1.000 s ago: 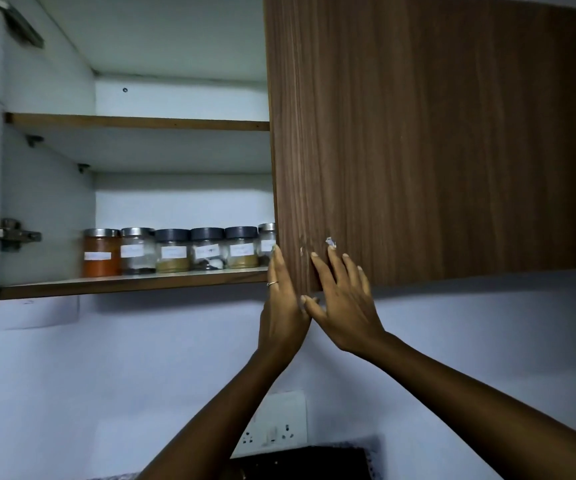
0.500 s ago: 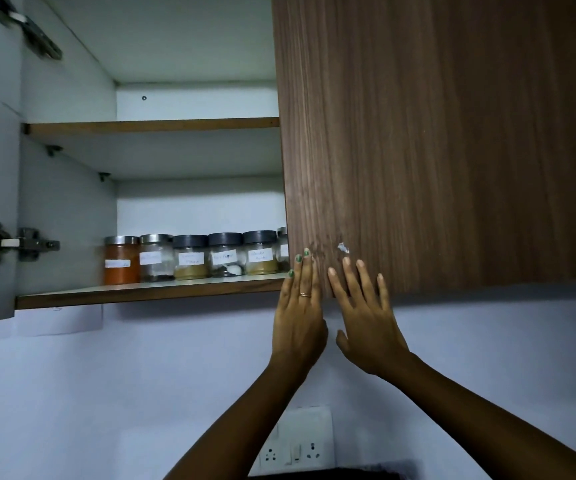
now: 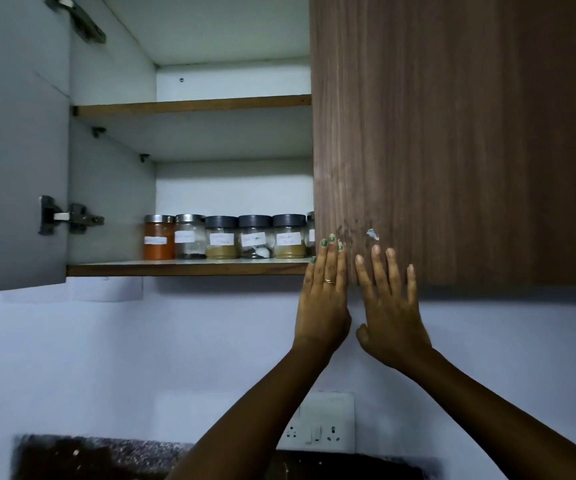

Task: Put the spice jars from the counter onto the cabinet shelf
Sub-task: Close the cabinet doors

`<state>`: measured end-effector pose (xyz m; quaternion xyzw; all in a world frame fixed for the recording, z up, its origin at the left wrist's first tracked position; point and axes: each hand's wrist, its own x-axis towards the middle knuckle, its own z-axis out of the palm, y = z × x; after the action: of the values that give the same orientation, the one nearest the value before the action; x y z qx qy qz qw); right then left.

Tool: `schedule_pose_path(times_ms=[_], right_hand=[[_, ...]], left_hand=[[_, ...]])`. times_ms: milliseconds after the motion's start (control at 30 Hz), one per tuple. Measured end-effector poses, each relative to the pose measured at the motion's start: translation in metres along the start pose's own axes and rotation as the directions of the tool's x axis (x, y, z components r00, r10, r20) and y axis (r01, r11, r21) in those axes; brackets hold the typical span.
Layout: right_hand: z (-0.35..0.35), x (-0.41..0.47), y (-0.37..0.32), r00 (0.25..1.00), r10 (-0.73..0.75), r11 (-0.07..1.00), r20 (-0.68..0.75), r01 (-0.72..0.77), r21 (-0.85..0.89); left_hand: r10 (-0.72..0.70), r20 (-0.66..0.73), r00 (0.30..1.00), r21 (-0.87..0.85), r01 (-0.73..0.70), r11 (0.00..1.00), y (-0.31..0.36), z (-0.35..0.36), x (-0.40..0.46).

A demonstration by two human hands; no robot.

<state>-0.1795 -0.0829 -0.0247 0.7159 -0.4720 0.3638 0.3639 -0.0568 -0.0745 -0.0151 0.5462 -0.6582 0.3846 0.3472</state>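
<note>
Since a second ago both flat, empty hands, left hand [image 3: 322, 299] and right hand [image 3: 392, 306], have spread side by side on the brown wood-grain cabinet door [image 3: 452, 133], while the labelled glass spice jars [image 3: 224, 237] already line the lower cabinet shelf [image 3: 186, 268], so the task looks nearly finished.

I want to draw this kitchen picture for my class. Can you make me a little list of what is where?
jars: six spice jars in a row on the lower shelf, the sixth half hidden
first jar: orange spice jar, far left
upper shelf: nothing visible on it
wooden door: covers the right side
grey door: swung open at left
left hand: flat on the wooden door, wears a ring, green nails
right hand: flat beside it
wall socket: below
</note>
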Motion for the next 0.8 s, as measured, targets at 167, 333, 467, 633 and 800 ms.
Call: schedule_pose_path(times_ms=[167, 333, 467, 633, 800], right_hand=[[-0.015, -0.005, -0.005, 0.999, -0.011, 0.979, 0.036, 0.004, 0.204], [-0.050, -0.010, -0.012, 0.998, 0.046, 0.924, 0.031, -0.054, 0.380], [-0.083, -0.010, -0.026, 0.999, 0.048, 0.897, -0.019, -0.035, 0.441], [-0.143, -0.014, -0.071, 0.981, -0.014, 0.861, -0.192, 0.110, 0.496], [-0.195, -0.016, -0.133, 0.967, -0.032, 0.838, -0.254, 0.165, 0.521]], left_hand=[[0.002, 0.092, 0.996, 0.075, -0.009, 0.997, -0.001, -0.021, -0.008], [0.034, 0.164, 0.986, 0.147, -0.058, 0.987, -0.012, -0.063, -0.023], [0.094, 0.142, 0.985, 0.185, -0.120, 0.975, -0.017, -0.103, -0.035], [0.209, -0.030, 0.977, 0.201, -0.199, 0.959, -0.033, -0.160, -0.047], [0.161, -0.126, 0.979, 0.198, -0.134, 0.971, -0.068, -0.227, -0.072]])
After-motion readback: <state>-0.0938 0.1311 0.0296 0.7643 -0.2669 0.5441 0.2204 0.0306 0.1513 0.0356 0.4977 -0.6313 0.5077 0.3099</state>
